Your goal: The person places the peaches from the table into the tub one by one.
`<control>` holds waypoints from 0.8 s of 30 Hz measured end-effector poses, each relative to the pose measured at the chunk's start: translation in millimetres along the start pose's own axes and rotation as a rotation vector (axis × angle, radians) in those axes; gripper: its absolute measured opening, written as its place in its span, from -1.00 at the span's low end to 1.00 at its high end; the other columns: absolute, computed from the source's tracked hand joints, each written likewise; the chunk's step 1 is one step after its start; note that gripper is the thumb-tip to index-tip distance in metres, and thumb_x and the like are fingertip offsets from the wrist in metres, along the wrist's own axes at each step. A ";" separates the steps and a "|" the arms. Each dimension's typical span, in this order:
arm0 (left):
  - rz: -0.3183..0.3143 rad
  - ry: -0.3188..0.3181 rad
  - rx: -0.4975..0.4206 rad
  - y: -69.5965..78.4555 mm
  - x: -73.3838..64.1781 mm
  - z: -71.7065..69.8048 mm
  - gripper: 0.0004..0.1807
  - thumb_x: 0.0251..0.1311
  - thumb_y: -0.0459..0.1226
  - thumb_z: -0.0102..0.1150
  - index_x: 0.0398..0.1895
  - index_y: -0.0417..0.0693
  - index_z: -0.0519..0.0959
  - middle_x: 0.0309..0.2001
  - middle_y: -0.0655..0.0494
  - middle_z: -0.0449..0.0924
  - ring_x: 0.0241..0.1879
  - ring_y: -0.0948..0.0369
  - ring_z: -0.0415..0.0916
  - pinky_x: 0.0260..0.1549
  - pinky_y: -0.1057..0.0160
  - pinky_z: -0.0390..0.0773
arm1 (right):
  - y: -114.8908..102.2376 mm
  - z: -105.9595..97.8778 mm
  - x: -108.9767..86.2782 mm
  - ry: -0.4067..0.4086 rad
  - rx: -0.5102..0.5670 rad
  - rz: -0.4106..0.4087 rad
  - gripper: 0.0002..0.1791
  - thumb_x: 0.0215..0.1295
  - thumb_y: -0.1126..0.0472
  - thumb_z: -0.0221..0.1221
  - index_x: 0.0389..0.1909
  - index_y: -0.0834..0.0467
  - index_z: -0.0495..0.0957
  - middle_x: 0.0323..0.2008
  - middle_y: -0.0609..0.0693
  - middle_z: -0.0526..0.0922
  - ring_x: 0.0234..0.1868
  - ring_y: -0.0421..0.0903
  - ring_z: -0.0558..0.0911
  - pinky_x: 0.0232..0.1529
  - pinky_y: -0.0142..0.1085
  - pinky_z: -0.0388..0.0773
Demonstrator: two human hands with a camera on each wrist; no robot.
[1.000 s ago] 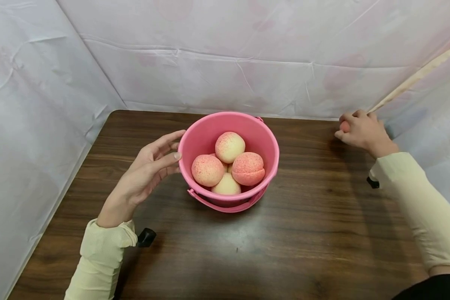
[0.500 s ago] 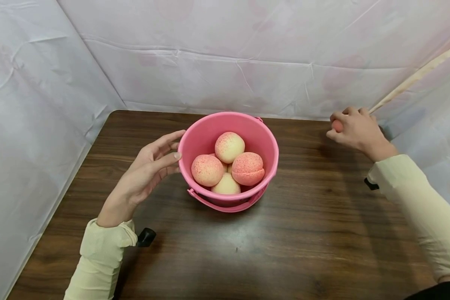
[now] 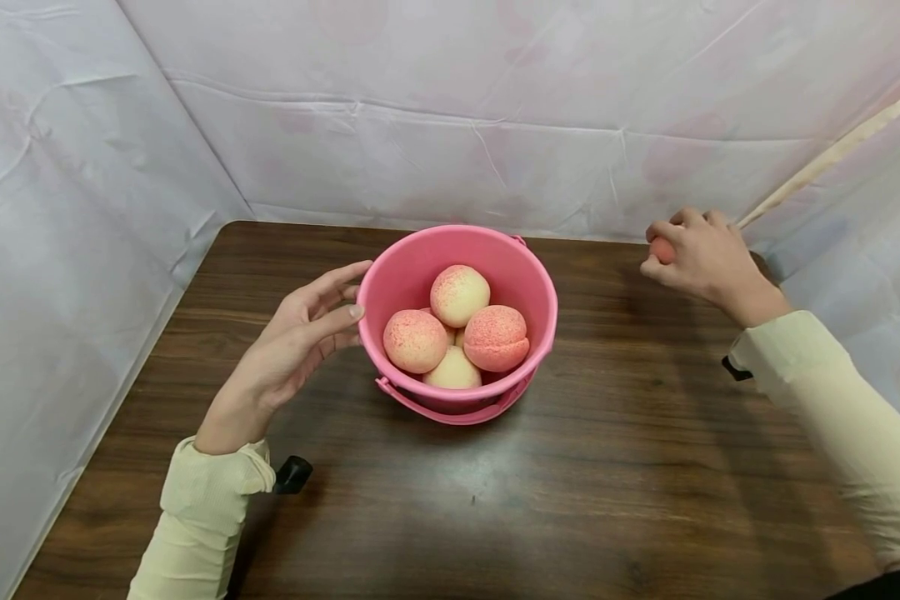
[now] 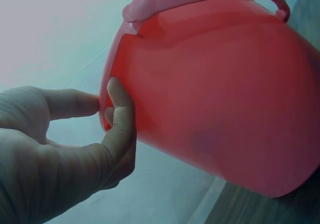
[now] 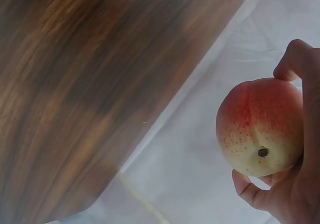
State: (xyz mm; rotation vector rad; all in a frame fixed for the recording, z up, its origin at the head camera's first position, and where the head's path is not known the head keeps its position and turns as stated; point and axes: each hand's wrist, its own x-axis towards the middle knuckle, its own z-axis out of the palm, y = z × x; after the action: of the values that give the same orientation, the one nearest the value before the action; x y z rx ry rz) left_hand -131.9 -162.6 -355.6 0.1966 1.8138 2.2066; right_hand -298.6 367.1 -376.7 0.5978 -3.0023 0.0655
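Observation:
A pink bucket stands near the middle of the table, its handle folded down on the near side. Several peaches lie inside, among them a pale one at the back and a redder one at the right. My left hand pinches the bucket's left rim, thumb on the rim and fingers against the outer wall, as the left wrist view shows. Far to the right, my right hand holds another peach, red above and pale around a dark stem hole, raised above the table.
The dark wood table has its back edge against a white patterned curtain. Similar sheeting hangs on the left and right sides. A cream strip runs up the right corner. Black mounts show at both wrists.
My right hand has moved a little left and slightly up from the far right corner, carrying the peach. The left hand and the bucket have stayed in place.

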 end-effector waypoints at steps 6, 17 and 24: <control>-0.002 0.000 0.006 0.1 -0.3 0.1 -0.35 0.48 -0.42 0.12 0.59 -0.10 0.25 0.19 -0.05 0.51 0.04 0.18 0.65 -0.05 0.29 0.78 | -16.0 -12.3 1.7 0.039 0.028 -0.040 -0.61 0.30 -0.04 0.15 0.07 0.04 0.60 0.12 0.35 0.49 0.05 0.54 0.40 -0.13 0.36 0.40; -0.005 0.000 0.003 1.3 0.1 2.3 -0.34 0.47 -0.42 0.13 0.59 -0.09 0.25 0.18 -0.06 0.50 0.03 0.19 0.65 -0.06 0.30 0.78 | -50.7 -33.8 2.6 0.119 0.050 -0.128 -0.67 0.23 0.03 0.19 0.00 -0.01 0.63 0.10 0.28 0.54 0.02 0.48 0.43 -0.08 0.35 0.42; -0.006 -0.001 0.002 1.7 -0.4 2.8 -0.34 0.47 -0.42 0.13 0.59 -0.09 0.25 0.18 -0.06 0.50 0.03 0.18 0.65 -0.05 0.29 0.78 | -72.0 -48.4 2.3 0.173 0.060 -0.184 -0.64 0.18 0.04 0.23 0.02 -0.01 0.64 0.06 0.24 0.55 -0.03 0.42 0.44 -0.12 0.29 0.40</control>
State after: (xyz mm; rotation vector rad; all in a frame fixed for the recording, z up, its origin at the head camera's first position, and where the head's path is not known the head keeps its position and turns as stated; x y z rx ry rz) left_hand -130.9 -160.3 -353.3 0.1920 1.8141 2.2001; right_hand -269.6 302.6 -326.4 0.8258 -2.7748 0.1854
